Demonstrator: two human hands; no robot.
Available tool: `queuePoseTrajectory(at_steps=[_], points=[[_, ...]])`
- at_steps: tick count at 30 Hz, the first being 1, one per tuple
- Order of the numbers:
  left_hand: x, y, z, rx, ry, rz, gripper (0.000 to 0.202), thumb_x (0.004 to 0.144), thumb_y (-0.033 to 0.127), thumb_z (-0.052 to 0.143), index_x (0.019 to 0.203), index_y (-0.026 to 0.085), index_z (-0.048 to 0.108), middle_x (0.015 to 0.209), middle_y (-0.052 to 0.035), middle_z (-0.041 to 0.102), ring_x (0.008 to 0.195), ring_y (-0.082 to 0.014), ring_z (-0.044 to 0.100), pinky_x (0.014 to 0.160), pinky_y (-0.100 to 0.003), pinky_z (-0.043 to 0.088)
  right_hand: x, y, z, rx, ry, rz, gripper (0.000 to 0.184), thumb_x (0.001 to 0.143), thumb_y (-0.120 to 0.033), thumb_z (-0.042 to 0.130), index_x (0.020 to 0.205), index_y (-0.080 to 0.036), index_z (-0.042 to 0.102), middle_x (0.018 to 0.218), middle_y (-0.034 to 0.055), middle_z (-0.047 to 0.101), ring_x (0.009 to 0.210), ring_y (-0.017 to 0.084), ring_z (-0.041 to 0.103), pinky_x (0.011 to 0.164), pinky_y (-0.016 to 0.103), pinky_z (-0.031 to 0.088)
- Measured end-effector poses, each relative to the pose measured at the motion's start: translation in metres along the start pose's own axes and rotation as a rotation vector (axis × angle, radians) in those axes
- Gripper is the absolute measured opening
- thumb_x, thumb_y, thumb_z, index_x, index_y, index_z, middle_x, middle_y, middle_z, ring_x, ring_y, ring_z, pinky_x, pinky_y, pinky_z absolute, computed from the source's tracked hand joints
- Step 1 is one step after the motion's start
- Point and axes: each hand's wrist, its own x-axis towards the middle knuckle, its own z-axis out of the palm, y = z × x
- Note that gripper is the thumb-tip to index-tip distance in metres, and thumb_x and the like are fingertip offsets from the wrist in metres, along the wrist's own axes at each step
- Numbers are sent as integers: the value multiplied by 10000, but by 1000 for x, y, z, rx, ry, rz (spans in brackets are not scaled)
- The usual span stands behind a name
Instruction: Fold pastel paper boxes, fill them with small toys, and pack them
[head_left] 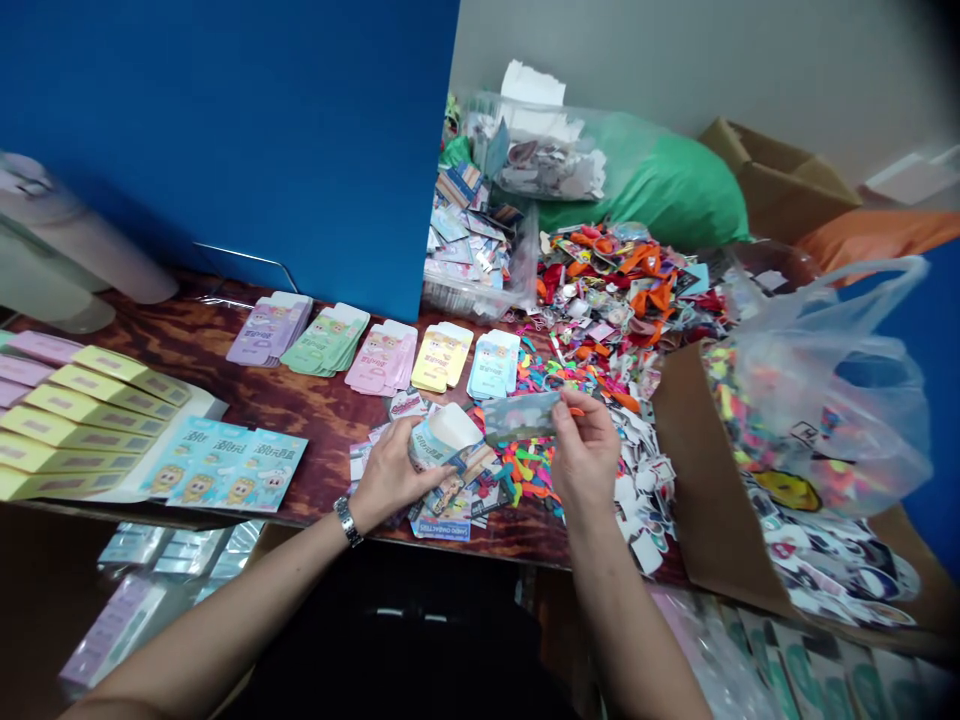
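Observation:
My left hand (396,475), a metal watch on its wrist, is closed around a small light-blue paper box (442,437). The box tilts toward the right, its white flap up. Printed cards (450,500) lie under and beside that hand. My right hand (585,450) pinches the right end of a flat, see-through printed packet (523,415). The packet's left end comes close to the box; I cannot tell if they touch. Below it spreads a heap of small bright plastic pieces (525,480).
Flat box stacks in purple (268,330), green, pink, yellow and blue line the blue panel (225,150). Yellow boxes (82,430) and blue cartons (232,465) stand left. Mixed trinkets (600,290) pile behind. On the right are a cardboard box (705,480) and plastic bag (840,390).

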Motion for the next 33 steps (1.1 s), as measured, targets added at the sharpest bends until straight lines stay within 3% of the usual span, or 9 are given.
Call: queuePoseTrajectory(at_steps=[5,11,17,21,26,30,33], points=[[1,5,4,61,-2,70,597,743,463,730,1198,174,473,1062,-93,600,1006,-269,602,849,-408,512,-18,2,18,-114,-208,-82,159,880,-305,634,1011,-229,684,960,33,693,866,170,646,760,309,509],[2,10,9,155,0,186,558,805,398,665,1257,158,445,1077,-122,583,1011,-281,565,854,-419,500,-33,2,25,-384,-476,-375,187,913,-196,566,1035,-247,698,949,35,706,916,187,625,827,349,492],[4,3,9,100,-15,118,641,775,424,694,1290,164,416,1162,-139,574,1080,-295,565,908,-434,496,8,19,-15,-562,-299,-262,189,931,-276,548,1052,-231,686,937,36,697,820,172,639,730,300,506],[2,-1,5,35,-32,100,667,764,367,701,1322,179,386,1229,-134,560,1136,-279,563,955,-414,488,39,37,-39,-955,-483,-223,283,922,-257,517,1163,-212,658,1100,80,675,972,222,643,824,337,505],[-2,-1,7,-10,-61,134,650,749,337,692,1311,173,409,1227,-123,568,1136,-267,577,959,-394,497,36,46,-29,-1230,-553,-234,335,951,-306,478,1255,-268,613,1186,71,640,1020,211,623,809,291,500],[-4,-4,11,-25,-81,150,682,747,332,688,1342,178,394,1257,-126,560,1151,-276,577,973,-404,493,23,50,-18,-1312,-796,-293,322,944,-351,504,1238,-300,624,1099,74,662,951,214,634,777,293,495],[-4,-5,13,-34,-76,155,703,749,335,687,1363,182,380,1268,-128,558,1141,-273,584,971,-402,497,25,47,-26,-1205,-728,-304,314,961,-369,485,1230,-292,626,1117,67,666,962,200,640,773,281,501]])
